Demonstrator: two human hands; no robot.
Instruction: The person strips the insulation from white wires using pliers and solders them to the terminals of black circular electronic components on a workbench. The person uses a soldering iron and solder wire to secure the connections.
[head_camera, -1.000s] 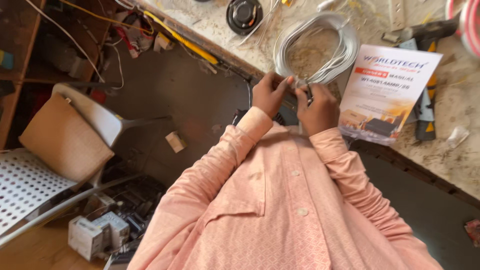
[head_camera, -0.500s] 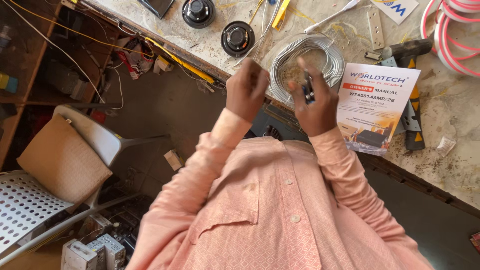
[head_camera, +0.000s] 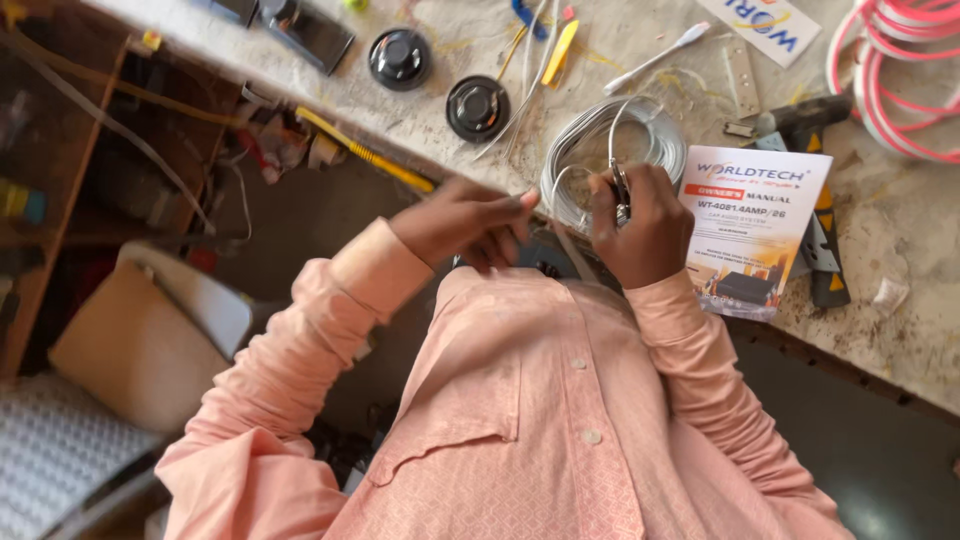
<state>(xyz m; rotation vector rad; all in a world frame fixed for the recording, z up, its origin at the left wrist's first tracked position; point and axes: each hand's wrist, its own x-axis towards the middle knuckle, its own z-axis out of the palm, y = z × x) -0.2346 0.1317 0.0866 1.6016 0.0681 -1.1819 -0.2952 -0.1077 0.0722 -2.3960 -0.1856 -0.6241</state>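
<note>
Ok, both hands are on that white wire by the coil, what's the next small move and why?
Probably draw the left hand away to pull the white wire taut. It runs slack from the coil, while the right hand holds a small metal tool against it, and a taut strand likely works cleaner.

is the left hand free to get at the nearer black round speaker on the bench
Probably yes: the left hand pinches only thin white wire, and the black round speaker lies just beyond it on the bench, nothing between.

Two round black speakers (head_camera: 478, 107) sit at eleven o'clock on the gritty tabletop (head_camera: 900, 230). A printed booklet (head_camera: 752, 230) lies at three, pink coiled tubing (head_camera: 890, 80) at one, a yellow-handled tool (head_camera: 560, 52) at twelve.
</note>
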